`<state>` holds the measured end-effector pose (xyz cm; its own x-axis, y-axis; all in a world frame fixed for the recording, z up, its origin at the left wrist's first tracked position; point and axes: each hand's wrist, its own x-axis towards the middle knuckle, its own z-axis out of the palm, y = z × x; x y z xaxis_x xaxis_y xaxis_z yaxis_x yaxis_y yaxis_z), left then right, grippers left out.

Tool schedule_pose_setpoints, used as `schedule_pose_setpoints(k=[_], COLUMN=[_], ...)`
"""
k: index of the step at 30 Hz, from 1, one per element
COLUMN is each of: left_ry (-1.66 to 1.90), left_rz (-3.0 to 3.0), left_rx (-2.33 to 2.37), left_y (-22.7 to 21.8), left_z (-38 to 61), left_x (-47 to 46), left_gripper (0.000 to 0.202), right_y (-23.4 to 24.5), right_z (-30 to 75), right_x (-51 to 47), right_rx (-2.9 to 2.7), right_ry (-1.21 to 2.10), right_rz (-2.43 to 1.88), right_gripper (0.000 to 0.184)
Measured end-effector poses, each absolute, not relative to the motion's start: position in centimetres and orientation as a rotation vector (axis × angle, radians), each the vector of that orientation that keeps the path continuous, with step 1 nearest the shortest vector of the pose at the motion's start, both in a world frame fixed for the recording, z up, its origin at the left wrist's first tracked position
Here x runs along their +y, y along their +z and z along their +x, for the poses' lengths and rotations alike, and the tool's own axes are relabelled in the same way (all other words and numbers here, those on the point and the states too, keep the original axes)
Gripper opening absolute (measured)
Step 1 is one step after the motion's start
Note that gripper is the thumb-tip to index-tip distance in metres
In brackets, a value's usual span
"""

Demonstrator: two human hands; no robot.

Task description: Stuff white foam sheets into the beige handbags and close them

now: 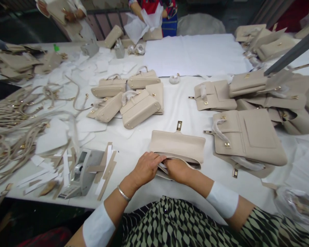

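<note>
Bending over a white table (pixel 185 103), a person works at the mouth of a beige handbag (pixel 177 145) lying flat at the near edge, its metal clasp tab pointing away. The left hand (pixel 145 168), a bangle at the wrist, curls its fingers closed over the bag's lip. The right hand (pixel 179 170) is pushed inside the opening, fingers out of sight, so how far it is closed, or what it has hold of, cannot be told.

It looks like the stage of filling or checking the bag's inside, and the next move would call for holding the lip apart while the inner hand comes clear.

More bags (pixel 249 137) lie to the right, another cluster (pixel 128 97) sits further back, and loose straps (pixel 12 130) are heaped at the left beside a tape dispenser (pixel 83 171). Two co-workers at the far end are cut off by the frame; one handles white paper (pixel 144 22). The bag's contents are hidden.
</note>
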<state>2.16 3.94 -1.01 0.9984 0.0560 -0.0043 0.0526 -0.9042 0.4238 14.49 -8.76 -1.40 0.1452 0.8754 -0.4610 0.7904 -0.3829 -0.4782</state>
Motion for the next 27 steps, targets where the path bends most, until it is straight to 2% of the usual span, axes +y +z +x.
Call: schedule_pose_setpoints(k=[3, 5, 10, 13, 15, 18, 22, 27], left_ry=[-0.016, -0.049, 0.023, 0.036, -0.066, -0.281, -0.547, -0.86], left_rz=[2.72, 2.74, 2.836, 2.818, 2.782, 2.745, 2.672, 2.541], left_rx=[0.142, 0.179, 0.124, -0.028, -0.133, -0.214, -0.264, -0.356], left_y=[-0.6, -0.4, 1.2, 2.4, 2.5, 2.1, 2.1, 1.5], left_z=[2.7, 3.0, 3.9, 4.5, 5.0, 5.9, 7.8, 10.8], left_x=[3.9, 3.8, 2.8, 1.2, 0.0, -1.0, -1.0, -3.5], left_gripper=[0.033, 0.031, 0.032, 0.028, 0.023, 0.017, 0.024, 0.042], right_y=[-0.3, 0.4, -0.9, -2.9, -3.8, -4.3, -3.9, -3.7], right_z=[15.2, 15.9, 18.5, 19.1, 18.9, 18.0, 17.3, 17.3], right_x=[-10.6, -12.4, -18.0, -20.2, -20.7, -20.6, -20.5, -20.1], right_rx=[-1.675, -1.605, -1.215, -1.05, -1.053, -1.115, -1.121, -1.101], right_ry=[0.953, 0.761, 0.132, 0.151, 0.217, 0.266, 0.199, 0.078], right_rz=[-2.037, -1.907, -2.24, -2.35, -2.3, -2.225, -2.174, -2.156], right_gripper=[0.041, 0.039, 0.035, 0.036, 0.031, 0.033, 0.032, 0.022])
